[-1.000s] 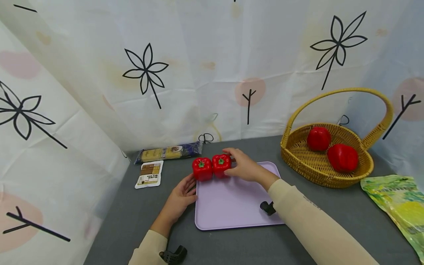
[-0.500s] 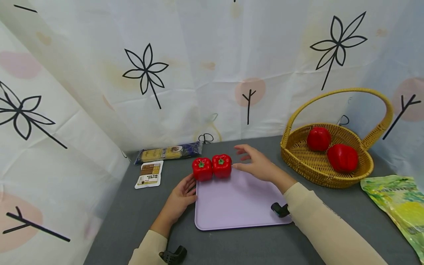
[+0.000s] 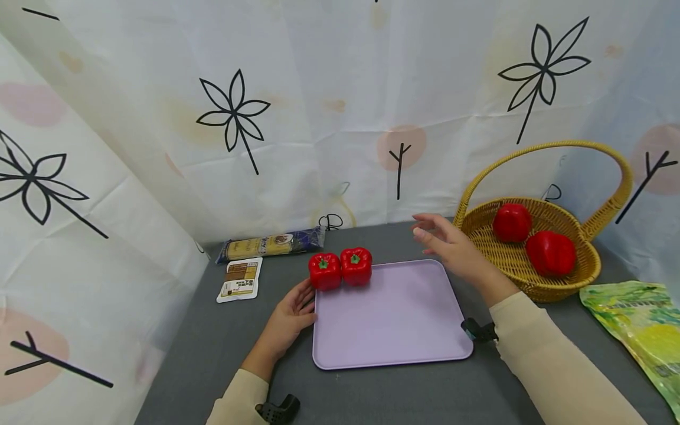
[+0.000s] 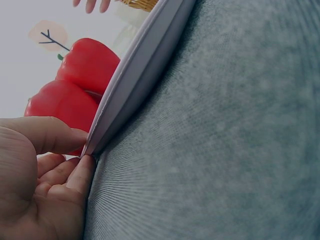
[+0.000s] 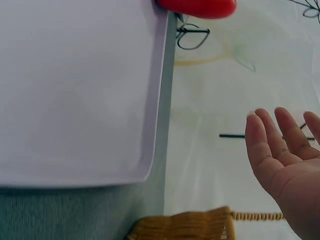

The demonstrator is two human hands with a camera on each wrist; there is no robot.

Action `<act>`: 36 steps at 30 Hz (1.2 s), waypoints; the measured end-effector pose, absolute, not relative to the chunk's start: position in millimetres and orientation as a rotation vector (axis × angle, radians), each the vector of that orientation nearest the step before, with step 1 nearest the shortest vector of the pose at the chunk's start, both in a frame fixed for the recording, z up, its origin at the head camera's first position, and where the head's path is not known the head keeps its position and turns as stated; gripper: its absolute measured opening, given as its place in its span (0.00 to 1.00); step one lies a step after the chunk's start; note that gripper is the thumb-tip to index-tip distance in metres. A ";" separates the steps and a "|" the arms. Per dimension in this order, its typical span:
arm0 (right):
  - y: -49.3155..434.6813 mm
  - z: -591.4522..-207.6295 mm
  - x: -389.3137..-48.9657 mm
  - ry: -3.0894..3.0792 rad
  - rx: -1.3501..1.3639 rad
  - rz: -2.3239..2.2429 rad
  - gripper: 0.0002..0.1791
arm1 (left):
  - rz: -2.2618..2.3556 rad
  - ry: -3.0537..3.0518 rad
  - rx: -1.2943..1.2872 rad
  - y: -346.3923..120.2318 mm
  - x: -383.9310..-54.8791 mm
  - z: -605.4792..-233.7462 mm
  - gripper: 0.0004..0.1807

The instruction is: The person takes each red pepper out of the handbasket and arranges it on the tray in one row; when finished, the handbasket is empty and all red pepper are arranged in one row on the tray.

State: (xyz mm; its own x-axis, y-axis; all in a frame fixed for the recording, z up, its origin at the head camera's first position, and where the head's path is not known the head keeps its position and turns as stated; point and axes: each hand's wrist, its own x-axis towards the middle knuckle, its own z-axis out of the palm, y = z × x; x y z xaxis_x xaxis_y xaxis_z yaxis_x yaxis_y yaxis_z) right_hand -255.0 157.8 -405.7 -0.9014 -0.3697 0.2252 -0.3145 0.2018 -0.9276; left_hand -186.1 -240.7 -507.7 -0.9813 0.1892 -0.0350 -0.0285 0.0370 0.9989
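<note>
Two red bell peppers [image 3: 325,273] stand side by side on the far left corner of a lilac tray [image 3: 393,319]. My left hand [image 3: 287,316] holds that tray's left edge; in the left wrist view the thumb [image 4: 62,137] lies at the rim and the fingers lie against its outer side. Above the table, between the tray's far right corner and the basket, hovers my right hand [image 3: 451,251]. Its fingers are loosely spread and hold nothing, as the right wrist view also shows.
A wicker basket [image 3: 563,289] with a tall handle stands at the right, holding two more red peppers [image 3: 551,254]. A green-yellow bag [image 3: 637,330] lies nearer. Back left are a long blue-and-yellow packet [image 3: 271,244] and a small white-brown pouch [image 3: 240,280]. A printed curtain hangs behind.
My right hand has let go of the right-hand pepper on the tray and moved right, toward the basket. The left hand, the tray and both peppers on it stay in place.
</note>
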 end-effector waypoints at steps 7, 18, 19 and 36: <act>184.0 -403.0 -249.6 2.362 -0.653 -1.980 0.28 | 2.072 2.141 0.170 -241.7 -186.4 -509.2 0.47; 224.8 -401.4 -238.2 2.164 -0.722 -2.294 0.25 | 2.081 2.143 0.195 -242.4 -186.4 -509.4 0.47; 228.6 -402.1 -237.9 2.129 -0.736 -2.326 0.25 | 2.081 2.143 0.195 -242.5 -186.1 -509.0 0.46; 289.3 -405.2 -221.6 1.988 -0.600 -2.744 0.29 | 2.072 2.161 0.175 -239.5 -186.4 -508.2 0.47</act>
